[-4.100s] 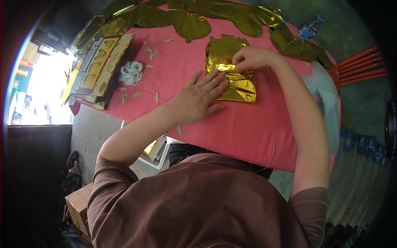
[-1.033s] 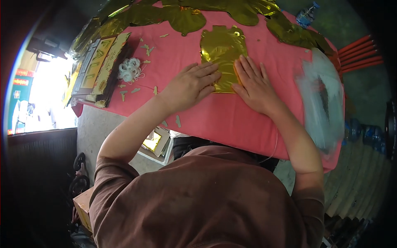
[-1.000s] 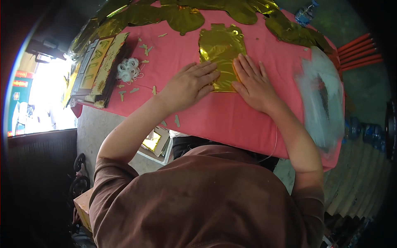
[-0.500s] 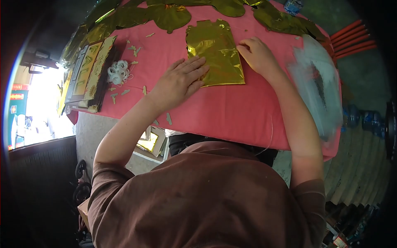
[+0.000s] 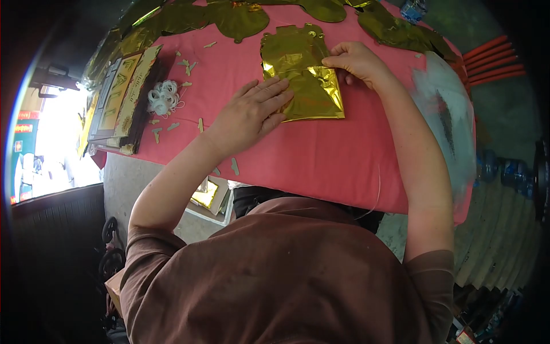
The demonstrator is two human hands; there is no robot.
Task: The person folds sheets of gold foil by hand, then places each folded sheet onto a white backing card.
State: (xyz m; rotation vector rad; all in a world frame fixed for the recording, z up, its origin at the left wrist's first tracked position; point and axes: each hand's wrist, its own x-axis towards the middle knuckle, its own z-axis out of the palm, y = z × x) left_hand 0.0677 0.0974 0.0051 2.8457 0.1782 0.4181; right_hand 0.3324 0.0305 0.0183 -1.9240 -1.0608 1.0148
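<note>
A flat, folded gold foil balloon [image 5: 312,94] lies on the pink tablecloth in front of me, with small tabs along its top edge. My left hand [image 5: 252,109] rests palm down on its lower left side, fingers stretched out. At the upper right edge, my right hand [image 5: 358,63] pinches the foil between thumb and fingertips. Creases run across the foil near that pinch. The underside of the foil is hidden.
More gold foil balloons [image 5: 238,22] lie along the far edge. On the left stand printed packets [image 5: 123,97], a bundle of white ribbon [image 5: 164,98] and several small pale pieces [image 5: 200,125]. Clear plastic bags [image 5: 444,114] lie on the right. Red tubes [image 5: 492,60] are beyond the table.
My right hand has moved onto the foil's right edge and taken hold of it; the foil there is now creased. My left hand stays pressed on the foil.
</note>
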